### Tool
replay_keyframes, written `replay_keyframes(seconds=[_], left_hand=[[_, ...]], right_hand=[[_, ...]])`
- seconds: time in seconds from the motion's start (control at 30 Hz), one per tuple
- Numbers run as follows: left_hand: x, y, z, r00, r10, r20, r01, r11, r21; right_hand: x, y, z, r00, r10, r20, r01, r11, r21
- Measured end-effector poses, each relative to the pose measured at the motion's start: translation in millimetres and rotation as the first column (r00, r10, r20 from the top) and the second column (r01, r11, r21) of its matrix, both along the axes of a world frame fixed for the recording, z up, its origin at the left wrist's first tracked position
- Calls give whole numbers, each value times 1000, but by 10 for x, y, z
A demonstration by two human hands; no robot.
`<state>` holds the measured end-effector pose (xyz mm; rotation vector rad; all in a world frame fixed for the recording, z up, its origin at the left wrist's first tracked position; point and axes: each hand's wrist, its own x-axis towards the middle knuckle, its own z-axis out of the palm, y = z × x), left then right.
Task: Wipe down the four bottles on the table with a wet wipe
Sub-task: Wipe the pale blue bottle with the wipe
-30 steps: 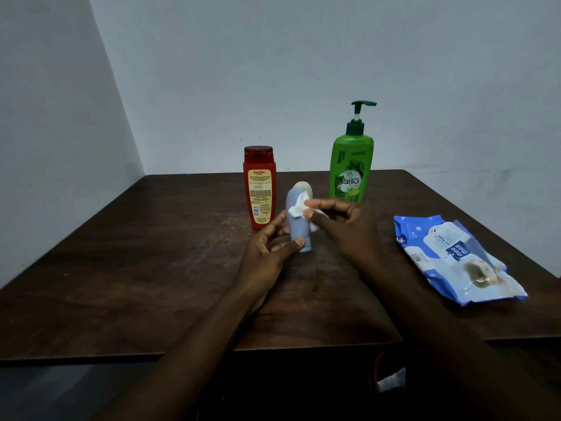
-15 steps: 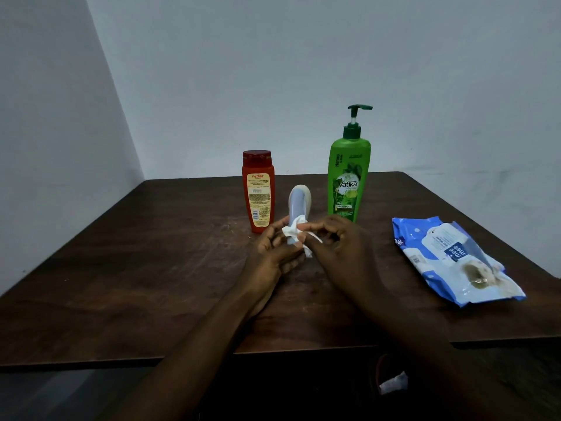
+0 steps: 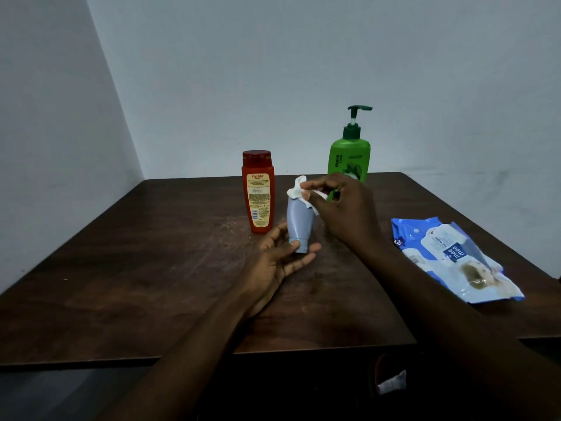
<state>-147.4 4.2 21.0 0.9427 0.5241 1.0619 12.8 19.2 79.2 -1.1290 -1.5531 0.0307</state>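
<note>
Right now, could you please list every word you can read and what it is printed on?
"Karthika": red bottle, label top.
"Henna": green pump bottle, written sideways.
"mee mee": blue wipes pack, upside down.
Fine print on red bottle and pack: too small to read.
No text shows on the grey tube.

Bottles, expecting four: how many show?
3: red bottle at left, green pump bottle behind right hand, grey-blue bottle in left hand. A fourth may be hidden.
</note>
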Motion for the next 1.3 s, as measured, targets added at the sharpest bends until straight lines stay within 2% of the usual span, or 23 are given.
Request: replay_keyframes(seconds=[0.3,0.53,0.9,1.1,1.17,1.3], left_hand=[[-9,9,-11,999,8,32,-8,1000,1],[-37,41,-5,994,102,33,-103,995,16],[-18,42,-2,992,125,-13,-125,992,15],[-27,37,14,997,76,14,-76,997,1],[-31,17,29,999,41,18,-41,999,-4],[-36,8,31,999,0,42,2,1000,-27]], right_hand=[[-14,-69,-147,998,14,67,-23,992,126],[-57,-370,-538,992,55,114,-63,996,68],[-60,-449,-522,974,226,-6,-226,972,-65],[12,-310,-374,983,170,-67,-174,983,-53],[40,-229,-262,991,129,-44,-131,991,-41],[95,-72,-20,961,221,-166,-245,960,-138]])
